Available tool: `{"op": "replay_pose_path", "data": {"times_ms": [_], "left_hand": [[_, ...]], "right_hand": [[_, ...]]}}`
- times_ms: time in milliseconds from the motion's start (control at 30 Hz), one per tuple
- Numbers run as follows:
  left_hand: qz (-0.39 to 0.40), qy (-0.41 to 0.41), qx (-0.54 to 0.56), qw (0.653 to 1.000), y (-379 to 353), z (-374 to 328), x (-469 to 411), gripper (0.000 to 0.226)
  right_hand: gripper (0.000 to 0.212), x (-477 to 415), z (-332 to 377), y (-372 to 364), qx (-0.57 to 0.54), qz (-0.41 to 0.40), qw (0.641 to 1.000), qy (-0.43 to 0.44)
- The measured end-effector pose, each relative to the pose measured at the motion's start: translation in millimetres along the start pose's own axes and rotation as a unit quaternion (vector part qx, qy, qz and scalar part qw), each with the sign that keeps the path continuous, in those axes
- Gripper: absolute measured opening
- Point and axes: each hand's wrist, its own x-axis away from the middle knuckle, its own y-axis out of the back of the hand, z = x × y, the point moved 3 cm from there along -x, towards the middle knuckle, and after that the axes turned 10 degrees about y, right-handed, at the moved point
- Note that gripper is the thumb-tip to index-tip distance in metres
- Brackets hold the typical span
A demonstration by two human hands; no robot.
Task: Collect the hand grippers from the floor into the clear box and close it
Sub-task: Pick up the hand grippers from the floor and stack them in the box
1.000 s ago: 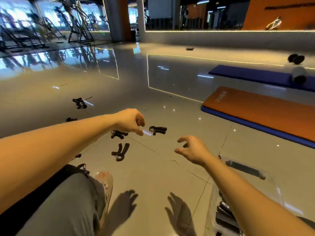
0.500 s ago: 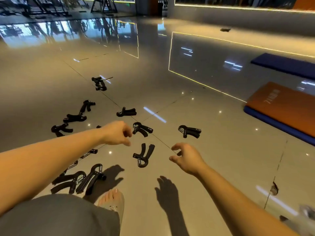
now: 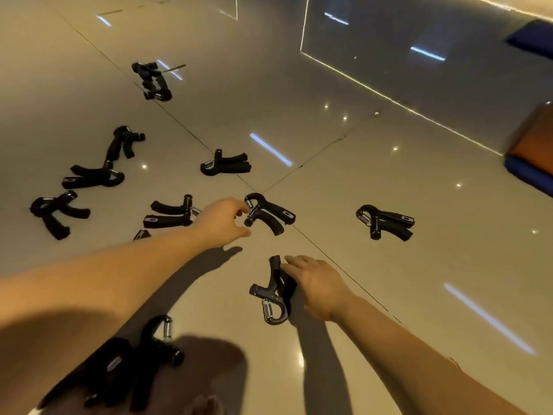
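The left hand [image 3: 223, 221] is beside the head end of the far gripper [image 3: 269, 214]. This gripper lies crosswise on the floor [image 3: 419, 175], with its spring loop and knob toward the hand and its two handles pointing right. Forefinger and thumb are curved into a pinch that has not closed, and the knob sits just at its mouth. The grasp therefore comes from the left, along the tool's long axis. The right hand [image 3: 317, 286] rests on the near gripper [image 3: 273, 290], which runs roughly away from the person, with the sprung loop toward them and the handles pointing away. A short knob sticks out on its left side. The fingers lie fairly straight over the right-hand handle and the thumb is hidden, so I cannot tell whether it is gripped or only touched. Each hand is nearest its own tool. A third gripper [image 3: 384, 221] lies well apart to the right, handles also pointing right, and is closer to the right hand. More of them are scattered to the left. The box is out of view, so nothing shown is yet in it.
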Motion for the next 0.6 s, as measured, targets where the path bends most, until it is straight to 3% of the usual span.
{"op": "replay_pose_path", "data": {"times_ms": [100,233,400,600], "left_hand": [[-0.021,-0.030,0.007,0.999,-14.8,4.1,-41.7,0.065],[-0.017,-0.093,-0.038,0.995,-25.2,-6.0,-85.7,0.076],[0.065,-0.166,-0.179,0.968,-53.7,-25.3,-117.3,0.089],[0.048,-0.189,-0.196,0.961,-71.5,-21.5,-120.8,0.078]], "right_hand": [[0.084,-32.2,-5.2,-12.5,0.043,0.022,0.997,0.055],[0.067,-55.8,-5.9,-23.9,0.084,0.040,0.990,0.109],[0.059,-40.8,-31.3,-27.2,0.098,0.031,0.993,0.065],[0.056,-14.6,-51.0,-35.3,0.075,0.026,0.997,-0.017]]}}
